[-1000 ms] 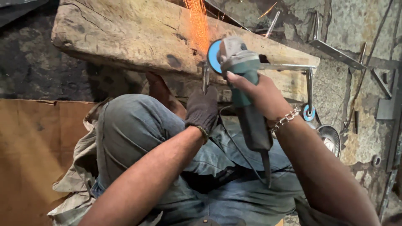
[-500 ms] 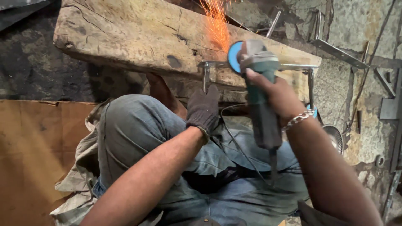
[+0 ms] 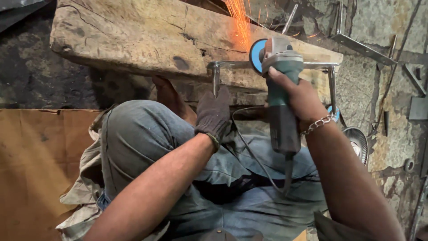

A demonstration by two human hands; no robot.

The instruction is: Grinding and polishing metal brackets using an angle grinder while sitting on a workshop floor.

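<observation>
Big rough timber beam (image 3: 147, 40) lies across the top of the view, serving as the counter. Brown cardboard sheet (image 3: 40, 165) lies on the floor at left. Person sits with knees up in grey trousers (image 3: 147, 134), one bare foot (image 3: 171, 98) pressed against the beam's underside.

Metal frame (image 3: 312, 65), thin steel bar with two downward legs, lies along the beam's front edge. Left leg (image 3: 216, 80) hangs just above the gloved left hand (image 3: 214, 114); the fingers sit at the leg's lower end, but I cannot tell if that grip is clenched on it or only touching.

Right hand (image 3: 301, 98), bare, chain bracelet (image 3: 317, 125) at the wrist, grip clenched around the body of a teal angle grinder (image 3: 281, 98). Its blue disc (image 3: 257, 56) touches the frame's top bar, orange sparks (image 3: 238, 22) fly upward. Grinder cord (image 3: 249, 147) loops down over the lap.

A spare grinding disc (image 3: 356, 140) lies on the floor at right, near the wall.
</observation>
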